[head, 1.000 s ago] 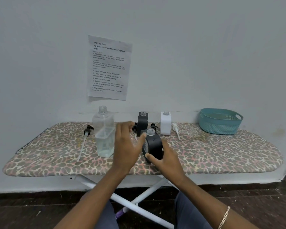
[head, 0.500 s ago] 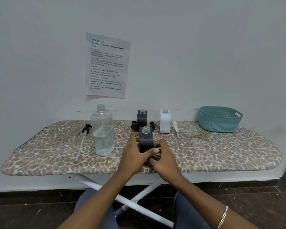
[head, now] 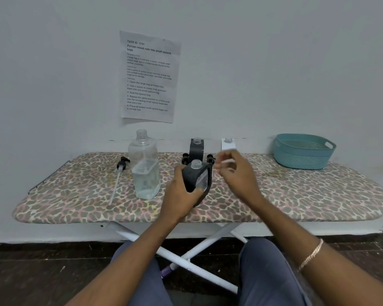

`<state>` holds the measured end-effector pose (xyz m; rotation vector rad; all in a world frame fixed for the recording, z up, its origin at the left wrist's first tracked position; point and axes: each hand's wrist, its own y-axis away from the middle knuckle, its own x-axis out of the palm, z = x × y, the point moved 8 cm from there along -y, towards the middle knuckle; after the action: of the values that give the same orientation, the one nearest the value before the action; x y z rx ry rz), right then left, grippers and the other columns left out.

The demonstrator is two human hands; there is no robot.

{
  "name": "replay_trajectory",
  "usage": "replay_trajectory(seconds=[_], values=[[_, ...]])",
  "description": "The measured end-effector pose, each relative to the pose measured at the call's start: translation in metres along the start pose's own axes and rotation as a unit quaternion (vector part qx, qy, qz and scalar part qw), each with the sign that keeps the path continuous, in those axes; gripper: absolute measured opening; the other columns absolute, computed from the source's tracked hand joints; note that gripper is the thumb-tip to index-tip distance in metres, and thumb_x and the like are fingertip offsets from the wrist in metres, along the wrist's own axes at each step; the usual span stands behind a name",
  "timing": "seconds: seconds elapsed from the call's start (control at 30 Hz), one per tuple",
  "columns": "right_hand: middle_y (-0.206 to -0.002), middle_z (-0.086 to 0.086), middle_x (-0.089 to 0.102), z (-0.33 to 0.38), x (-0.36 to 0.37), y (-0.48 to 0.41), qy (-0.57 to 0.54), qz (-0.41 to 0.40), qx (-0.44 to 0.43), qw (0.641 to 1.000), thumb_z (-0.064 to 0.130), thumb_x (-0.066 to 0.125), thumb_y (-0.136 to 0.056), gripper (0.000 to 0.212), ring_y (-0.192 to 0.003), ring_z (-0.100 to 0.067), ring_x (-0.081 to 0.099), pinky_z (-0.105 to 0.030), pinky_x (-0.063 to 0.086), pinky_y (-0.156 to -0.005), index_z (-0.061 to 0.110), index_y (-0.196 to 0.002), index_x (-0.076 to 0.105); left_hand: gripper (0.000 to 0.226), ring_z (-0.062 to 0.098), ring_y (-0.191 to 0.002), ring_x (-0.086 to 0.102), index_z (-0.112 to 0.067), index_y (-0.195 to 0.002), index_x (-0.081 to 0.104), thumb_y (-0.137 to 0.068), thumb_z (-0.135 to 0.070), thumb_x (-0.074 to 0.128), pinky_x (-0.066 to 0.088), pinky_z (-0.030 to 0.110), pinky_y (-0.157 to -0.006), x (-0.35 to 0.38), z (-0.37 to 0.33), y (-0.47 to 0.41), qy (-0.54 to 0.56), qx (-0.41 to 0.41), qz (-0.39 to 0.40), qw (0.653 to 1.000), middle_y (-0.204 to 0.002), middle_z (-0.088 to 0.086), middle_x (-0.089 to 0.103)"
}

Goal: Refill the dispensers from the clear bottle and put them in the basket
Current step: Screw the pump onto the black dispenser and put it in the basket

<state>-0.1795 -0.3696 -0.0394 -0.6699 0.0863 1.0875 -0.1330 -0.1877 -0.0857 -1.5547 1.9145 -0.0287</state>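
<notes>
My left hand grips a black dispenser and holds it upright, slightly tilted, just above the board; its neck has no cap. My right hand is off it, blurred, with loosely curled fingers and nothing visible in them, hovering to the right of the dispenser. The clear bottle, uncapped and about half full, stands to the left. A second black dispenser and a white dispenser stand uncapped at the back. The teal basket sits at the far right.
Everything rests on a leopard-print ironing board against a white wall. A black pump with a long tube lies left of the clear bottle. Two more black pump heads lie beside the rear black dispenser. A printed sheet hangs on the wall.
Both hands held the black dispenser; now only the left grips it. My right hand has let go and moved up and to the right.
</notes>
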Motion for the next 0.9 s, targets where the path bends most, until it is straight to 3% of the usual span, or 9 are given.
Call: replay_trajectory(seconds=[0.13, 0.27, 0.33, 0.53, 0.63, 0.73, 0.8, 0.9], values=[[-0.100, 0.004, 0.072, 0.050, -0.008, -0.066, 0.027, -0.007, -0.072, 0.997, 0.015, 0.064, -0.093, 0.016, -0.090, -0.015, 0.074, -0.036, 0.063, -0.081, 0.017, -0.107, 0.069, 0.057, -0.001, -0.086, 0.067, -0.032, -0.132, 0.042, -0.086, -0.023, 0.075, 0.054, 0.015, -0.065, -0.002, 0.006, -0.003, 0.009, -0.002, 0.014, 1.000, -0.106, -0.011, 0.066], [-0.089, -0.007, 0.076, 0.096, 0.037, -0.137, 0.126, 0.117, -0.086, 0.981, 0.014, 0.067, -0.089, 0.016, -0.071, -0.015, 0.078, -0.039, 0.066, -0.077, 0.002, -0.099, 0.073, 0.052, -0.009, -0.091, 0.065, -0.040, -0.128, 0.041, -0.091, -0.022, 0.073, 0.051, 0.010, -0.068, -0.005, 0.010, -0.003, 0.018, 0.011, 0.028, 0.999, -0.106, -0.022, 0.065], [-0.083, -0.011, 0.077, 0.100, 0.074, -0.165, 0.199, 0.193, -0.065, 0.958, 0.012, 0.071, -0.088, 0.017, -0.070, -0.020, 0.079, -0.039, 0.066, -0.076, -0.004, -0.094, 0.074, 0.050, -0.004, -0.093, 0.068, -0.039, -0.131, 0.043, -0.093, -0.026, 0.074, 0.056, 0.018, -0.074, -0.006, 0.014, -0.003, 0.030, 0.013, 0.030, 0.999, -0.108, -0.019, 0.069], [-0.080, -0.017, 0.074, 0.059, 0.172, -0.206, 0.379, 0.355, 0.011, 0.855, 0.005, 0.080, -0.087, 0.024, -0.060, -0.025, 0.075, -0.044, 0.066, -0.075, -0.011, -0.096, 0.065, 0.048, 0.007, -0.094, 0.070, -0.035, -0.130, 0.048, -0.091, -0.042, 0.075, 0.061, 0.041, -0.079, -0.004, 0.025, -0.004, 0.058, 0.000, 0.043, 0.997, -0.108, -0.013, 0.072], [-0.083, -0.012, 0.076, 0.021, 0.198, -0.211, 0.475, 0.406, 0.059, 0.778, 0.013, 0.083, -0.086, 0.036, -0.083, -0.031, 0.079, -0.048, 0.063, -0.089, -0.009, -0.111, 0.069, 0.043, 0.005, -0.095, 0.070, -0.036, -0.123, 0.051, -0.090, -0.040, 0.077, 0.060, 0.042, -0.081, -0.005, 0.026, -0.006, 0.065, 0.004, 0.042, 0.997, -0.107, -0.014, 0.072], [-0.078, -0.006, 0.079, -0.007, 0.208, -0.210, 0.573, 0.425, 0.105, 0.693, 0.030, 0.080, -0.089, 0.045, -0.085, -0.023, 0.075, -0.037, 0.060, -0.089, -0.003, -0.119, 0.072, 0.043, 0.003, -0.099, 0.069, -0.036, -0.124, 0.052, -0.090, -0.039, 0.078, 0.059, 0.036, -0.082, -0.005, 0.026, -0.007, 0.070, 0.008, 0.043, 0.997, -0.109, -0.016, 0.071], [-0.063, -0.004, 0.074, -0.017, 0.210, -0.205, 0.599, 0.423, 0.132, 0.666, 0.037, 0.072, -0.096, 0.051, -0.078, -0.020, 0.068, -0.034, 0.054, -0.080, -0.003, -0.129, 0.066, 0.043, 0.003, -0.100, 0.068, -0.038, -0.123, 0.052, -0.090, -0.038, 0.078, 0.058, 0.033, -0.083, -0.005, 0.027, -0.008, 0.073, 0.007, 0.045, 0.996, -0.109, -0.017, 0.071], [-0.078, -0.003, 0.065, -0.016, 0.212, -0.194, 0.617, 0.419, 0.135, 0.652, 0.041, 0.063, -0.102, 0.057, -0.074, -0.018, 0.059, -0.036, 0.047, -0.073, -0.004, -0.138, 0.057, 0.042, 0.001, -0.103, 0.068, -0.042, -0.122, 0.051, -0.090, -0.040, 0.078, 0.058, 0.030, -0.085, -0.003, 0.030, -0.008, 0.077, 0.001, 0.050, 0.996, -0.110, -0.019, 0.070]])
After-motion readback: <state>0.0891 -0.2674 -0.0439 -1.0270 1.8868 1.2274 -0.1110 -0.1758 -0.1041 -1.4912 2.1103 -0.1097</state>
